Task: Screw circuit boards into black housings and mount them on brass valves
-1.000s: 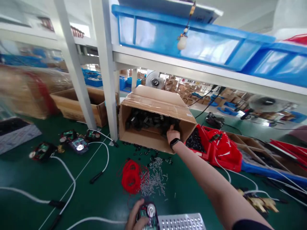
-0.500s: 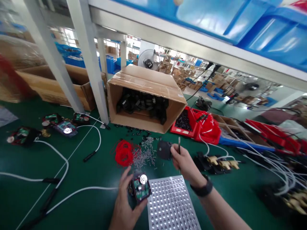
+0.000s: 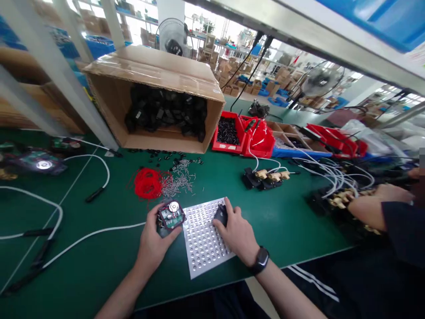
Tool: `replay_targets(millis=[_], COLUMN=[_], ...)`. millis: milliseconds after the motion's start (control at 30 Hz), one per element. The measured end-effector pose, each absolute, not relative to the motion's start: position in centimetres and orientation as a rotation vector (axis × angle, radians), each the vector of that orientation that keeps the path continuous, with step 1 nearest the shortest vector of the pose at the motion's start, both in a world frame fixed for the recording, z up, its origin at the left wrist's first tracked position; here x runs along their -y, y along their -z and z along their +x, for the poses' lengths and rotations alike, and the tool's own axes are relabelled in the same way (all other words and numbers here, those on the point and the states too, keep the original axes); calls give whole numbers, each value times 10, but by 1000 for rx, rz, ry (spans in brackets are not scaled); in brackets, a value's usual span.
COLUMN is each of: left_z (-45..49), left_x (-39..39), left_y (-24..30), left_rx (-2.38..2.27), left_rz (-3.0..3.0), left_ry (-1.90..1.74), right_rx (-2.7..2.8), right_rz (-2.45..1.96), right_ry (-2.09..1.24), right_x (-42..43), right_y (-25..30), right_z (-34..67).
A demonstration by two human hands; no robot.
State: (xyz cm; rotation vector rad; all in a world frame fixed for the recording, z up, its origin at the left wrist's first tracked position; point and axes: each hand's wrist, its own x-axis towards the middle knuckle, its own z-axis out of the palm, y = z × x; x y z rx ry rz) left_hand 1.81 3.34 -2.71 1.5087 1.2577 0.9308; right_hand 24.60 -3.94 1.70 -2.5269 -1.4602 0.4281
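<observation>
My left hand is wrapped round an open black housing that has a green circuit board and a round silvery part inside. A white cable runs leftward from near that hand. My right hand grips a small black cover low over a silver plate with rows of round dimples. Whether the cover touches the plate I cannot tell. Behind my left hand, a coil of red wire lies beside a scatter of small metal pins.
A cardboard box of black parts lies on its side at the back. Red bins stand right of it. Black units with brass fittings sit on the green table. At far right a co-worker's hand touches similar units.
My right hand has brought the black cover down from beside the pins to the dimpled plate. The slim metal tool seen in it earlier no longer shows. The head view has swung right.
</observation>
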Motion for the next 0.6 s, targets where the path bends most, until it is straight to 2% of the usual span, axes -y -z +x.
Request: replay_targets(millis=[100, 267, 400, 500, 600], left_z=[17, 17, 31, 39, 40], left_x=[-30, -17, -7, -5, -6], left_y=[20, -20, -45, -46, -42], left_rx=[-1194, -1188, -1137, -1202, -1260], left_rz=[1470, 1891, 2302, 2416, 2459], left_ry=[-956, -858, -746, -667, -589], right_rx=[1464, 901, 503, 377, 643], right_rz=[-2497, -1662, -1218, -1005, -1049], right_ry=[-483, -1221, -1564, -1641, -1534], right_x=[35, 34, 31, 30, 32], right_y=[-21, -28, -31, -26, -21], right_z=[240, 247, 227, 206, 198])
